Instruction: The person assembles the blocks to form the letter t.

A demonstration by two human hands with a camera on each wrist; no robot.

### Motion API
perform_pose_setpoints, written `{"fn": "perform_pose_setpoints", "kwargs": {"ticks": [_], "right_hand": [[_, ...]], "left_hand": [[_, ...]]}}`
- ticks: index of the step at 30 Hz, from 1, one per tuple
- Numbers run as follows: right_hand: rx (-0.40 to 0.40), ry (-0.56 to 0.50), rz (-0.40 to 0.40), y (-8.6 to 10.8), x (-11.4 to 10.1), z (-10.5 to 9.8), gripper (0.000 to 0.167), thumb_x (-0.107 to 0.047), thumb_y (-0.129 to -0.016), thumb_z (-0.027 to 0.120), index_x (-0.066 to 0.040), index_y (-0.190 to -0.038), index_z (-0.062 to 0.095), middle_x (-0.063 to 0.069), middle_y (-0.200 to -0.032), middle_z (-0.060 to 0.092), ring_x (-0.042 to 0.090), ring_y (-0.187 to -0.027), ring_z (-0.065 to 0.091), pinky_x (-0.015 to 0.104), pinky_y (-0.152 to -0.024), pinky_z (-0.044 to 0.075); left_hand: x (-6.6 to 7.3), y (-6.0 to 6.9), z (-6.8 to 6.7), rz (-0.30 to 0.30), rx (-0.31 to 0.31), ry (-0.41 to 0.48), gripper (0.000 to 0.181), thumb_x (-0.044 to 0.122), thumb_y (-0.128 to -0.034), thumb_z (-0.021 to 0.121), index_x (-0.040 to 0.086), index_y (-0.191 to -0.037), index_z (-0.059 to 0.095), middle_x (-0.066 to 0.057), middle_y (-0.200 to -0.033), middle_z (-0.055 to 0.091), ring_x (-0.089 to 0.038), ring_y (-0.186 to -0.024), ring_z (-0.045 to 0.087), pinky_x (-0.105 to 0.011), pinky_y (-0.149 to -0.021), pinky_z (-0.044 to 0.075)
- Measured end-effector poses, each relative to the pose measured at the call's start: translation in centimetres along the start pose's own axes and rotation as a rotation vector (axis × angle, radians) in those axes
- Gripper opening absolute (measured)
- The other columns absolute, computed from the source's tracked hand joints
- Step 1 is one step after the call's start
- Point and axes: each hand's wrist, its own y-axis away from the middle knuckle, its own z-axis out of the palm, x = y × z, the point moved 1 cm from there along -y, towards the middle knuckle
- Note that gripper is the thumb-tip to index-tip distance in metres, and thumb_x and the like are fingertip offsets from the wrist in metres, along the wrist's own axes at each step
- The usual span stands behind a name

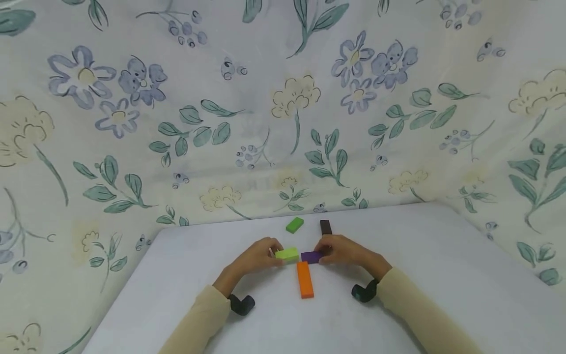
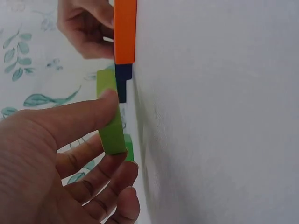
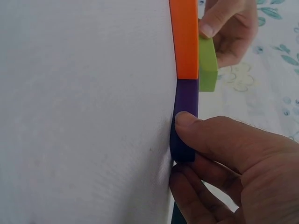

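A person's left hand [image 1: 260, 255] pinches a lime-green rectangular block [image 1: 288, 253] between thumb and fingers, its free end pointing toward the right hand [image 1: 339, 249], which grips a purple block [image 1: 311, 257] by the outer end. The two blocks sit nearly end to end between the hands over a white-covered table [image 1: 398, 314], a narrow gap dividing them. An orange block [image 1: 305, 280] lies on the near side of that gap, its long side running toward the person, apart from both hands. Farther off, a green block [image 1: 294, 225] rests beyond the lime-green piece and a dark block [image 1: 325, 226] beyond the right hand.

Fingers cover the purple block's outer end, and the right hand adjoins the dark block's near end in the head view; whether that block is black or deep brown is hard to tell. So is whether the lime-green piece touches the table. Both wrist views cut off the orange block at the top edge.

The blocks are smooth, straight-edged bars. The table covering shows a fine texture, and a pale backdrop [image 1: 265, 182] carries printed blue flowers and green leaves. Cream sleeves [image 1: 199, 319] leave the frame below.
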Motion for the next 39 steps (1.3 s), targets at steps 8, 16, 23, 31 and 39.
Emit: {"fn": "perform_pose_setpoints", "kwargs": {"ticks": [8,16,23,31,39], "right_hand": [[0.004,0.003,-0.021,0.5,0.0,0.1,0.024,-0.016,-0.087,0.079,-0.017,-0.11,0.072,-0.005,-0.103,0.066,0.013,-0.094,0.058,0.037,-0.095,0.055],[-0.008,0.002,-0.013,0.2,-0.1,0.2,0.025,-0.017,-0.086,0.079,-0.018,-0.11,0.072,-0.006,-0.103,0.066,0.012,-0.094,0.058,0.036,-0.095,0.055],[-0.001,-0.002,0.012,0.2,-0.4,-0.1,0.025,-0.017,-0.086,0.079,-0.019,-0.11,0.072,-0.006,-0.103,0.066,0.012,-0.094,0.058,0.036,-0.096,0.055],[-0.003,-0.009,0.025,0.3,-0.6,0.0,0.025,-0.016,-0.086,0.079,-0.019,-0.109,0.072,-0.006,-0.103,0.066,0.012,-0.094,0.058,0.037,-0.096,0.055],[0.001,-0.001,0.035,0.3,-0.3,0.1,0.025,-0.017,-0.086,0.08,-0.02,-0.109,0.071,-0.006,-0.104,0.065,0.012,-0.095,0.058,0.036,-0.097,0.055]], "left_hand": [[0.0,0.1,0.9,0.012,0.014,-0.015,0.032,0.028,-0.0866,0.078,0.013,-0.113,0.067,-0.001,-0.102,0.064,-0.017,-0.089,0.055,-0.031,-0.08,0.054],[-0.3,0.0,0.9,-0.007,0.016,-0.019,0.032,0.027,-0.0868,0.078,0.014,-0.114,0.067,0.0,-0.102,0.063,-0.016,-0.089,0.055,-0.031,-0.081,0.053],[0.3,0.0,1.0,0.014,0.015,-0.022,0.029,0.023,-0.0864,0.079,0.012,-0.111,0.068,-0.001,-0.1,0.063,-0.017,-0.088,0.054,-0.032,-0.082,0.052],[0.1,0.0,1.4,0.017,0.005,-0.038,0.031,0.025,-0.0856,0.079,0.013,-0.111,0.069,0.0,-0.099,0.062,-0.016,-0.087,0.054,-0.031,-0.081,0.053],[-0.4,-0.4,1.6,0.02,0.009,-0.041,0.03,0.026,-0.0859,0.079,0.015,-0.111,0.069,0.001,-0.099,0.062,-0.016,-0.088,0.054,-0.03,-0.081,0.052]]}}
